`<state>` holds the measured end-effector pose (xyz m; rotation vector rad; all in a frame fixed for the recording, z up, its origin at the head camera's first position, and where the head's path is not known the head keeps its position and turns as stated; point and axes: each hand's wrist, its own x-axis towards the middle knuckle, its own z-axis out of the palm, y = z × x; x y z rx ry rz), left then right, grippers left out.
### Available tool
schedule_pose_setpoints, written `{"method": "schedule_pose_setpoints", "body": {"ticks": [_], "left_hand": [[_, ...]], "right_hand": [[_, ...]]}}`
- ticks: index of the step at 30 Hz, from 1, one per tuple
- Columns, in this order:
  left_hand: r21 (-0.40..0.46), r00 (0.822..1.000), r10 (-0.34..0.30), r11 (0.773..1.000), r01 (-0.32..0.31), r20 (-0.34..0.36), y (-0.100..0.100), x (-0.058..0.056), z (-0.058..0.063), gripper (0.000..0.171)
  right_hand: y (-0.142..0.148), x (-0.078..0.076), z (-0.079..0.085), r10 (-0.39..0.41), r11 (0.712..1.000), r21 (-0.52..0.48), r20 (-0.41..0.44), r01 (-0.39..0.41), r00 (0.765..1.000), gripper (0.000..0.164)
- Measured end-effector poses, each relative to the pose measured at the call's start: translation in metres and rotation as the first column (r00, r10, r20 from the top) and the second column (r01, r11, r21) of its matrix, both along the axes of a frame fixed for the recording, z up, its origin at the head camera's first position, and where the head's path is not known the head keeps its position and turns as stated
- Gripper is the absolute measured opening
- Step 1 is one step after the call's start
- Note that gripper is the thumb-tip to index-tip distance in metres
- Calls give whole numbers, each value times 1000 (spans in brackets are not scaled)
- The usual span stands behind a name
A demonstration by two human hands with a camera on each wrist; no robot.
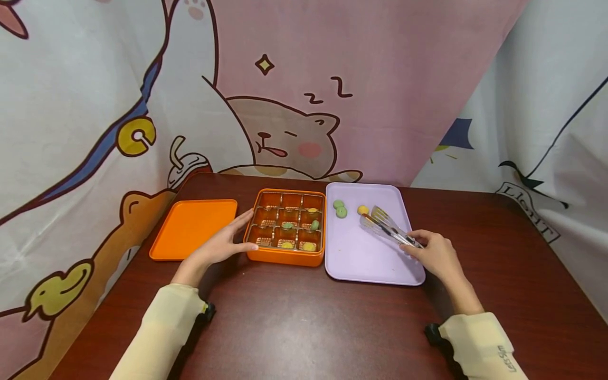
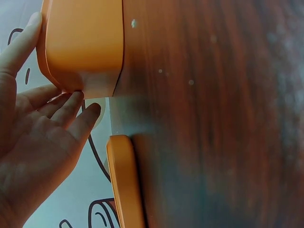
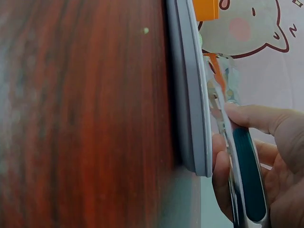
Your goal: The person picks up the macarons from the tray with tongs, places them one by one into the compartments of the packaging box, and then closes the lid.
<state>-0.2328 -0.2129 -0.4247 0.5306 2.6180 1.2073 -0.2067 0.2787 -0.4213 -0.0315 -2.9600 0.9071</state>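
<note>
silver metal tongs [image 1: 393,233]: handle part-hidden by gripping right hand [image 1: 435,254] | contact with round yellow piece [image 1: 363,210] unclear | left hand [image 1: 221,244] spread, touching square orange box [image 1: 285,257] at left

A left hand [image 2: 40,135] rested its fingers [image 2: 69,109] against an orange box [image 2: 85,38] on the brown tabletop [image 2: 213,118], where an orange lid [image 2: 124,183] lay nearby, apart from the box.

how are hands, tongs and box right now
Left hand touching box. Right hand gripping tongs. Yellow piece on tray, by tongs' far end, contact unclear. Nothing visibly in the way.
</note>
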Motion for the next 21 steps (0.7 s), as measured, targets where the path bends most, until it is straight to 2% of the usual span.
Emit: {"method": "schedule_pose_setpoints", "body": {"ticks": [7, 21], "left_hand": [[3, 1000, 7, 1000, -7, 13, 0, 0, 0, 93], [4, 1000, -3, 1000, 3, 9, -1, 1, 1, 93]], "right_hand": [[-3, -2, -1, 2, 999, 49, 18, -3, 1000, 42], [-4, -6, 0, -18, 997, 71, 41, 15, 999, 33]]}}
